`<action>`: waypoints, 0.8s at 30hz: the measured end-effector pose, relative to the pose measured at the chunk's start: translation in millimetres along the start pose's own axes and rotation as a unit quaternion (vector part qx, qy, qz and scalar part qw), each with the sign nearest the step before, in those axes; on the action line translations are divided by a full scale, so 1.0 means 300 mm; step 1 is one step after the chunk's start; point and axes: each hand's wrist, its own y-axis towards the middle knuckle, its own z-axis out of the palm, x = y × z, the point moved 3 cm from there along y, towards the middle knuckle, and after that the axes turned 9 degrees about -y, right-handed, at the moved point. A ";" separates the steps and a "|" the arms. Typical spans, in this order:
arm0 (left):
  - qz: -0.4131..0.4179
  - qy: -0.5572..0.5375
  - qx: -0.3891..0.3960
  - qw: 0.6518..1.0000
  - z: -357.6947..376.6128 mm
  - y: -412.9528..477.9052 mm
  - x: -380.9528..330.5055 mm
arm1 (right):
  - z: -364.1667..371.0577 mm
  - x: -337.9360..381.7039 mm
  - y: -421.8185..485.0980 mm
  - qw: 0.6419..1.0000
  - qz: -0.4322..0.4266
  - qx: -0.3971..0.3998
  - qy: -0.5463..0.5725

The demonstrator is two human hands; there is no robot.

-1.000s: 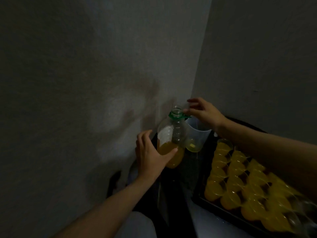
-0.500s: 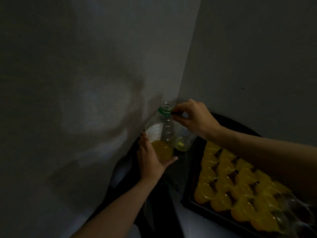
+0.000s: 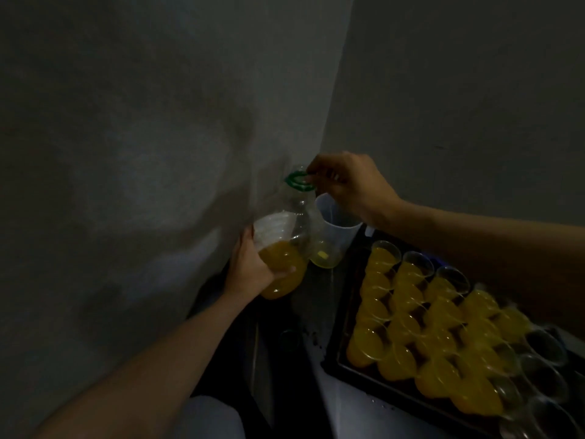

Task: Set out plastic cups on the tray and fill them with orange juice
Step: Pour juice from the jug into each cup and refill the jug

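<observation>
Bottle (image 3: 280,259) in left hand (image 3: 251,269), right hand (image 3: 354,185) at neck

The head-worn view looks forward and down, close, into a wall corner (image 3: 329,122), tray (image 3: 346,312) at right.

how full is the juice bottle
Partly full: juice fills only the lower part of the bottle; the upper part looks clear and empty.

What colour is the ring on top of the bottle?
The ring is green; head view shows it.
</observation>
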 end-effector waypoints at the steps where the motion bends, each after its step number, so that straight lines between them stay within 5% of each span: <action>1: 0.007 0.011 0.006 1.000 -0.009 -0.008 -0.023 | -0.011 -0.008 -0.001 1.000 0.010 -0.003 0.006; 10: 0.116 0.138 0.031 0.983 -0.125 -0.023 -0.177 | -0.106 -0.084 0.000 0.995 0.069 -0.071 -0.002; 24: 0.134 0.304 0.126 0.935 -0.219 0.042 -0.362 | -0.133 -0.177 0.000 0.984 0.141 -0.102 0.028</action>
